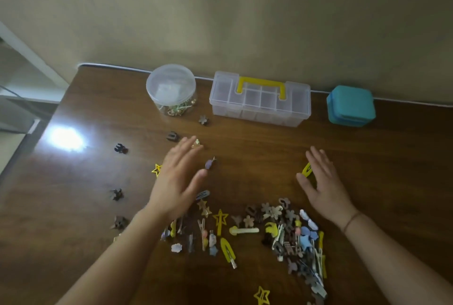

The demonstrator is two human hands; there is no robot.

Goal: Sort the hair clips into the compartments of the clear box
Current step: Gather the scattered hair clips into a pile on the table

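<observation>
Hair clips (289, 233) heaped, mixed colours, clear box (259, 100) closed, hands flat, holding nothing.

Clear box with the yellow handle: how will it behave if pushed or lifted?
The clear box looks empty and thin-walled, so probably light. Its long flat base on the glossy table suggests it slides, not tips. The yellow handle lies flat on the closed lid, likely needing raising first.

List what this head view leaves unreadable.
- Clear box: lid closed; compartment contents unclear through the plastic.
- Round tub: contents too small to identify.
- Yellow clip: partly covered by the right hand.
- Clip pile: overlapping, uncountable.
- Left hand: motion-blurred.
</observation>
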